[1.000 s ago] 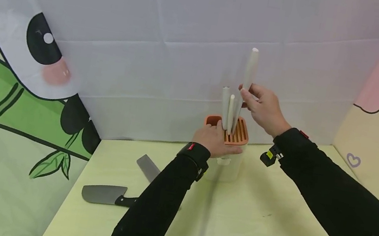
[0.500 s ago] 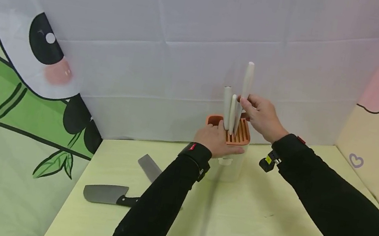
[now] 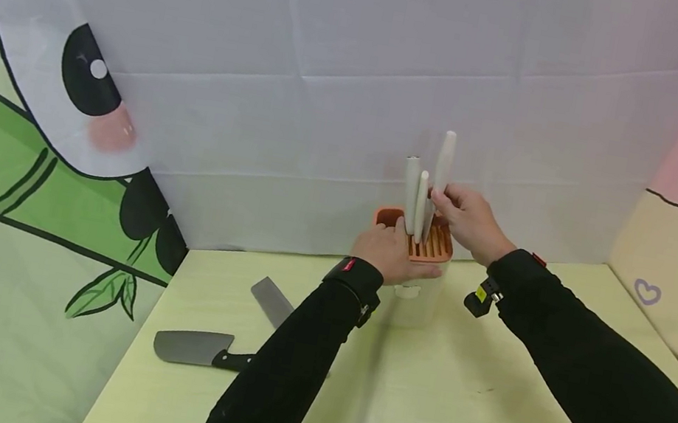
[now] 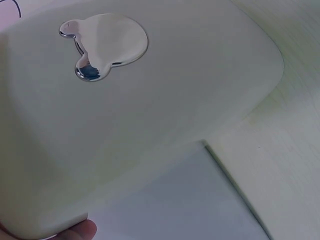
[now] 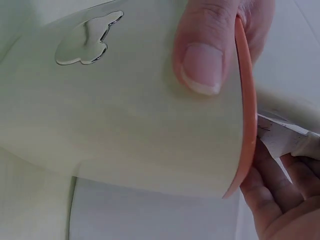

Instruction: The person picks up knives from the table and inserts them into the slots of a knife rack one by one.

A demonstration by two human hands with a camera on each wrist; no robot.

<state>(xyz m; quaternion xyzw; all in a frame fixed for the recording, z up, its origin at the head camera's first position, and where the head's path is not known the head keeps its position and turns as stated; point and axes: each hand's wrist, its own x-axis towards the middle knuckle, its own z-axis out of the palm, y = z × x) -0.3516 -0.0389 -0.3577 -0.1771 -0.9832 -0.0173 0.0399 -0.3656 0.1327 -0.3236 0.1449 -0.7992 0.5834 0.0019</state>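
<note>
A cream knife holder (image 3: 416,307) with an orange slotted top (image 3: 434,246) stands upright near the back wall. My left hand (image 3: 387,255) grips its upper part, the thumb (image 5: 202,65) across the front in the right wrist view. My right hand (image 3: 472,222) pinches a white-handled knife (image 3: 446,158) low on the handle. Its blade (image 5: 280,137) points down into the slots, part of it showing above the orange rim. Left of it, two white handles (image 3: 410,193) stick up from the holder. The left wrist view shows the holder's front with a shiny bear-shaped emblem (image 4: 112,42).
A cleaver with a black handle (image 3: 195,348) lies on the pale yellow table (image 3: 447,409), left of my left forearm. Another broad blade (image 3: 272,300) lies behind it, its other end hidden by the sleeve. The white wall (image 3: 325,134) rises right behind the holder.
My right hand has moved down with the knife, and more of its blade is inside the holder. The left hand keeps its grip; the view has shifted slightly.
</note>
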